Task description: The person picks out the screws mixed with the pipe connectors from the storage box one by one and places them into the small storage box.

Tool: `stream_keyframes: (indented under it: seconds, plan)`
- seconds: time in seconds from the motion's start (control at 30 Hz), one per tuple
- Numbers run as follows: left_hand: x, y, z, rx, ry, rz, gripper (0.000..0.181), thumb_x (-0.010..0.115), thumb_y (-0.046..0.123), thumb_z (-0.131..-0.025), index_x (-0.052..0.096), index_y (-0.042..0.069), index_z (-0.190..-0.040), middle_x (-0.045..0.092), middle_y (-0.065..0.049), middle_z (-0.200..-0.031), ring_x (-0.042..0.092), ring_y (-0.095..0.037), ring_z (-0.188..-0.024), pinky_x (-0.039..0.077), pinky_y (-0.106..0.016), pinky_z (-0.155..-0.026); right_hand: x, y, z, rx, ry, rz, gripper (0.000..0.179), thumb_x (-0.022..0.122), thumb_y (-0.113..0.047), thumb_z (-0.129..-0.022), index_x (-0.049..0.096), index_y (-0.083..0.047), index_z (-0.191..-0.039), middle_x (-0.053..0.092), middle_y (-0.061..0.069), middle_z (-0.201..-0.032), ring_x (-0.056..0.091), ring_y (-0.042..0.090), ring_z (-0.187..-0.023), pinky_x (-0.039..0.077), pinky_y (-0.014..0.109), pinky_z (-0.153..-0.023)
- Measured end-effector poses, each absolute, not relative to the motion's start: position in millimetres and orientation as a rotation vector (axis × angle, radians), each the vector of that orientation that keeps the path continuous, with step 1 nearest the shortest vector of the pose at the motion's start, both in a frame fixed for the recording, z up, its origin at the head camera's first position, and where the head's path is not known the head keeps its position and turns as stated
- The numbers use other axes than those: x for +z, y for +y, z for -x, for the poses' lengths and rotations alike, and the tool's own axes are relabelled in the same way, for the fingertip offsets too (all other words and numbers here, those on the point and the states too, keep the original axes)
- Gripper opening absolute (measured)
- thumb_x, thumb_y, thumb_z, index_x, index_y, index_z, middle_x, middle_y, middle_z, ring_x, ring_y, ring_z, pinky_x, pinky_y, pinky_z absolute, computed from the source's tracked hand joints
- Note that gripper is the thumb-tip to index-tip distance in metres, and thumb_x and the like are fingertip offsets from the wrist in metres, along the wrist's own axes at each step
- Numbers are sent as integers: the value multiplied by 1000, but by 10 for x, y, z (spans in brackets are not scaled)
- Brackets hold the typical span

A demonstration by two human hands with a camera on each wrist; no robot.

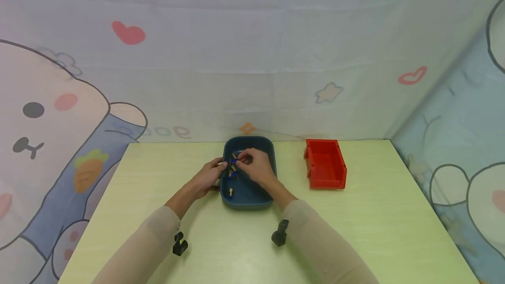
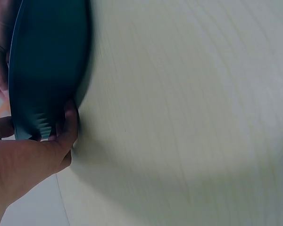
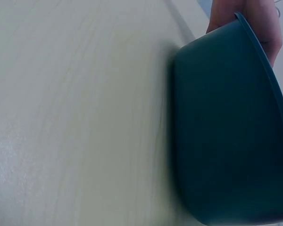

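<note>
A dark blue plastic basin (image 1: 252, 203) stands on the table with several small brass-and-blue push-in air fittings (image 1: 230, 193) along its left side. My left hand (image 1: 207, 176) grips the basin's left wall, thumb at the rim; in the left wrist view, its fingers (image 2: 70, 125) curl against the outer side. Inside the basin, my right hand (image 1: 256, 165) has thumb and fingers bent together at one fitting (image 1: 233, 161) and pinches it. The right wrist view shows mainly the basin's outer wall (image 3: 226, 127), which hides the fingertips.
An open-fronted red plastic bin (image 1: 325, 165) sits on the table to the right of the basin. Behind the pale wooden table (image 1: 378, 222) hangs a printed cloth (image 1: 236, 56) with cartoon figures, and a similar cloth runs down the right side.
</note>
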State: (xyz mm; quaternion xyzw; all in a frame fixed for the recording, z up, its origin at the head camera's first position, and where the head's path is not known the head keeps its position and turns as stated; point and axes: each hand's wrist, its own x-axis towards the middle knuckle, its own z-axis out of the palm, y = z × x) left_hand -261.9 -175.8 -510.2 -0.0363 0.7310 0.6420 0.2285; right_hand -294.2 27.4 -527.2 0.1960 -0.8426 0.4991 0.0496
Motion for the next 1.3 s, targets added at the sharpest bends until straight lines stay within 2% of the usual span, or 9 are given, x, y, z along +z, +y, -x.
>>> stream_keyframes:
  seconds: [0.97,1.3]
  plan:
    - [-5126,-1808,2622,1771,2007,93,58,44,33,-116,28,8,-166,37,-26,-161,39,-46,-150,45,-65,-110,-5316,238,3030,1271,-2820,-549,6,81,-11,-94,77,-6,-91,75,3,-86,70,14,-78,58,27,-71]
    - [-5137,-1784,2634,1756,2009,105,57,44,34,-116,29,10,-166,38,-25,-161,41,-44,-150,49,-62,-107,-5377,261,3050,1172,-2899,-565,8,83,-10,-92,77,-7,-89,75,2,-84,68,12,-77,58,27,-73]
